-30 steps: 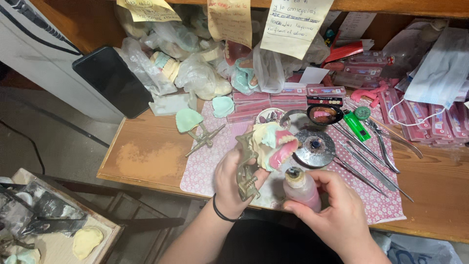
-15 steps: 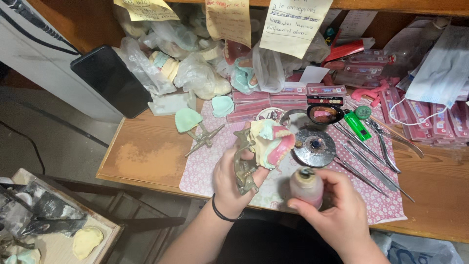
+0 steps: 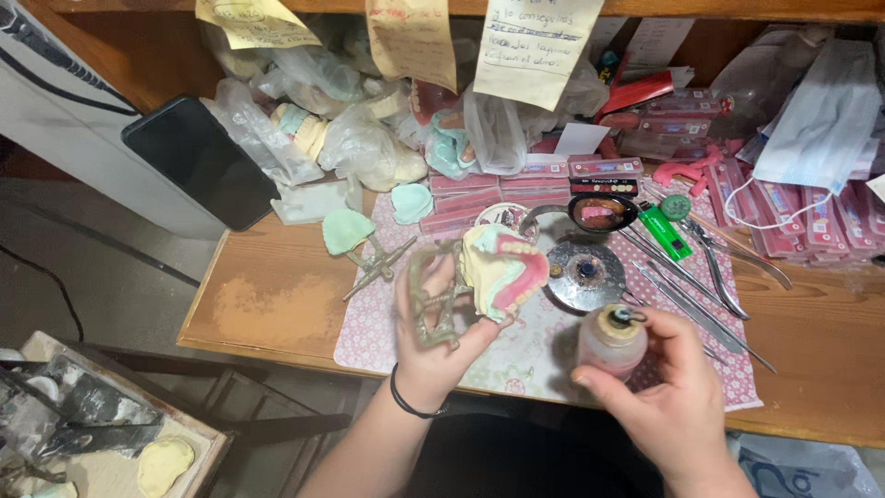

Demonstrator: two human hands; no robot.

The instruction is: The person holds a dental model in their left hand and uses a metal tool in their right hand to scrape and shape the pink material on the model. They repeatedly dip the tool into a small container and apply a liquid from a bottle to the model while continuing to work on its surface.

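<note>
My left hand [image 3: 431, 346] holds up a brass hinged frame [image 3: 433, 300] that carries a pale plaster cast with a pink wax denture [image 3: 502, 269] on it. The denture faces up and to the right. My right hand [image 3: 666, 397] grips a small pinkish bottle [image 3: 610, 341] with a cork stopper and a wire loop on top, just right of the denture and above the patterned pink mat [image 3: 516, 364]. The two hands are a little apart.
A round metal dish [image 3: 583, 275], a small spoon-like pan [image 3: 601, 212], a green lighter [image 3: 666, 231] and several metal hand tools [image 3: 701, 286] lie on the mat. Bagged casts, a dark phone [image 3: 198, 161], pink tooth-card boxes and face masks crowd the back. Another frame with a green cast [image 3: 355, 242] sits left.
My left hand has raised and turned the frame with the denture. My right hand has shifted the bottle to the right, away from the denture.
</note>
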